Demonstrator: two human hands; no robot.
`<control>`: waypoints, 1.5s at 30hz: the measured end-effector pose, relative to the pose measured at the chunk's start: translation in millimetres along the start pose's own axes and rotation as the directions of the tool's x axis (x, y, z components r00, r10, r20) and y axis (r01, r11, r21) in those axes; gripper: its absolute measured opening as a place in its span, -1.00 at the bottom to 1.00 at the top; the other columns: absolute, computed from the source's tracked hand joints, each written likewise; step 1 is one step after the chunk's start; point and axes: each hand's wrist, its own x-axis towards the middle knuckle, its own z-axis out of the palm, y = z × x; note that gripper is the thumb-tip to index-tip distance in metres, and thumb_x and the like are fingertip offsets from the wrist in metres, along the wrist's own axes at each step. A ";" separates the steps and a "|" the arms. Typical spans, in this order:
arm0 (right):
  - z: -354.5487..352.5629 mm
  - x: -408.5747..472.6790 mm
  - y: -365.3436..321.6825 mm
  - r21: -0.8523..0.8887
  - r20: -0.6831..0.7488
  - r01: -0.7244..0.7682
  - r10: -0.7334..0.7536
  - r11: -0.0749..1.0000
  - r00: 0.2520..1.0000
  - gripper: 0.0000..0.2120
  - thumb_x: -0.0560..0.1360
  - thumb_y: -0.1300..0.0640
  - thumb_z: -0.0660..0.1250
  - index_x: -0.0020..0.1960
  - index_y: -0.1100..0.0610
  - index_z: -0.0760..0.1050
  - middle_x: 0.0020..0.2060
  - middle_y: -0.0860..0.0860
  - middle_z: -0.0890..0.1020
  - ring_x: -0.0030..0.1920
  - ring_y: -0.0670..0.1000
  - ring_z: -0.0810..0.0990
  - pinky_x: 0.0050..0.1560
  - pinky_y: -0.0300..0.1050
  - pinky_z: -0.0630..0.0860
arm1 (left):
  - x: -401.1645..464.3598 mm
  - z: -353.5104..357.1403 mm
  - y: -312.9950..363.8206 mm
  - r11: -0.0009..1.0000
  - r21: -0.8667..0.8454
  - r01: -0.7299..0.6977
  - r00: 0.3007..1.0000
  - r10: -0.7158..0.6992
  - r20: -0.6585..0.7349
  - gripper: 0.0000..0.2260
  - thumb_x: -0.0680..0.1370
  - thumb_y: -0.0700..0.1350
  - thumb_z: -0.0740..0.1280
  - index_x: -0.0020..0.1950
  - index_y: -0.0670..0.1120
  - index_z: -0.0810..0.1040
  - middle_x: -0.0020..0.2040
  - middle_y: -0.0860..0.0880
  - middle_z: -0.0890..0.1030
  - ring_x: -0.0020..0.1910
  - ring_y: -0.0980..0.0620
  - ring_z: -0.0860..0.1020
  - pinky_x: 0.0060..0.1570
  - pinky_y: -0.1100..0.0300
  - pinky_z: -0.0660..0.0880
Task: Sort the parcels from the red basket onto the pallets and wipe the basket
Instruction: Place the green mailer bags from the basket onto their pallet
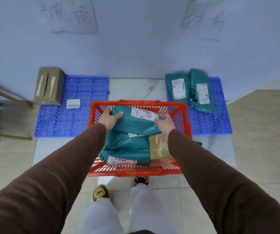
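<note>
Single head view: looks forward and steeply down, close above red basket (139, 171), wall ahead.

A pale wall (136, 39) is carrying two handwritten paper signs (71, 16), beige floor tiles (262, 132) are spreading below, and a wooden frame (6, 98) is standing at left.

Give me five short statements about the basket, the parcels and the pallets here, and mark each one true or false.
1. Both hands hold the top green parcel in the red basket. True: left hand, right hand.
2. The basket is empty. False: it also holds more green parcels and a tan packet.
3. A cardboard box sits on the left pallet. True.
4. The right pallet is bare. False: two green bags lie on it.
5. The basket sits on a table. False: it stands on the floor.
</note>
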 end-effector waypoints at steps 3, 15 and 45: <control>1.1 9.2 -2.8 0.105 0.048 -0.070 0.066 0.992 0.997 -0.36 0.52 0.08 0.43 0.50 0.14 0.24 0.27 0.15 0.55 0.15 0.15 0.57 0.26 0.04 0.52 | -29.5 12.7 30.1 0.998 0.040 0.039 0.999 -0.039 -0.006 -0.31 0.46 0.11 0.49 0.51 -0.07 0.34 0.36 -0.03 0.54 0.24 -0.05 0.57 0.31 0.02 0.50; -9.6 -32.6 -20.3 0.374 -0.267 0.275 -0.181 0.886 0.946 -0.77 0.59 0.26 0.32 0.23 0.11 0.52 0.11 -0.07 0.56 0.13 -0.07 0.52 0.01 -0.29 0.43 | -54.5 8.6 43.8 0.961 -0.276 -0.010 0.999 -0.002 -0.044 -0.62 0.41 0.17 0.49 -0.12 -0.02 0.39 -0.11 -0.16 0.54 -0.31 -0.08 0.50 -0.52 0.18 0.40; -325.1 91.8 -4.7 -0.450 0.323 0.621 -0.532 0.642 0.783 0.00 0.34 -0.27 0.51 0.60 -0.26 0.01 0.57 -0.09 0.29 0.57 0.07 0.20 0.57 0.29 -0.08 | -79.5 293.0 202.4 0.978 0.061 -0.201 0.943 0.176 0.282 -0.45 0.39 -0.30 0.56 0.27 -0.13 0.37 0.12 -0.06 0.66 0.00 0.00 0.68 -0.08 0.14 0.64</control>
